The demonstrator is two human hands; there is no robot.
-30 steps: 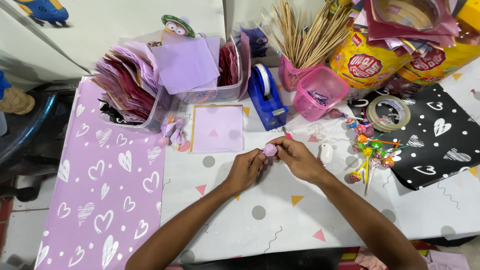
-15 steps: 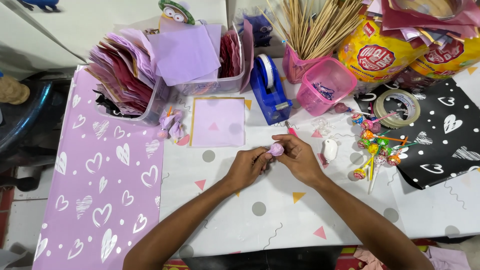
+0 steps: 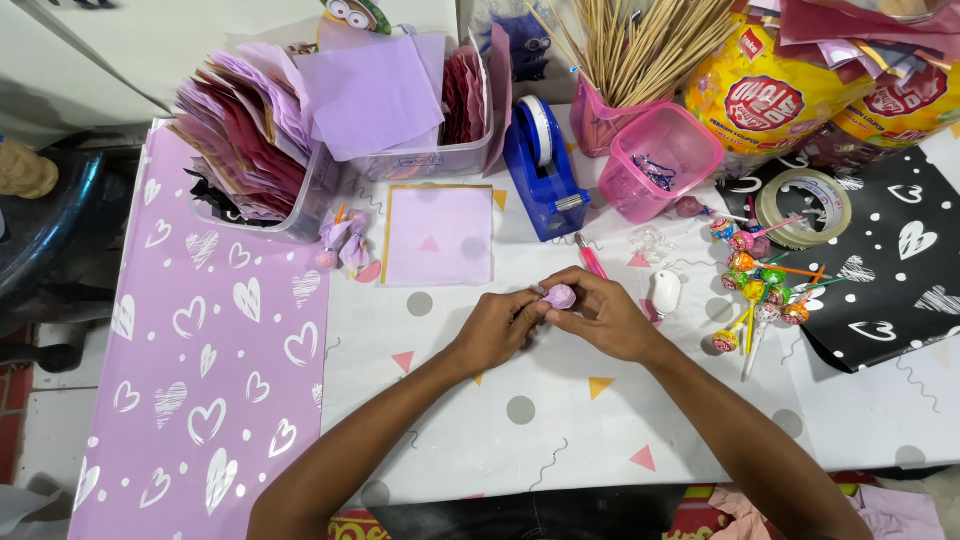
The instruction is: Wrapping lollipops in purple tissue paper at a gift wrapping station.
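At the middle of the desk (image 3: 560, 440), our left hand (image 3: 497, 328) and right hand (image 3: 607, 318) pinch closed on a lilac-wrapped ball (image 3: 560, 296), fingertips meeting so the paper stays tight.

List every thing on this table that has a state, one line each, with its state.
Left hand: grip pinching the small lilac paper-wrapped ball.
Right hand: grip closed on the same ball.
Square lilac paper sheet: flat, unfolded.
Pink plastic tub: open, tilted.
Blue tape dispenser: upright, roll loaded.
Wooden skewers: standing in pink cup.
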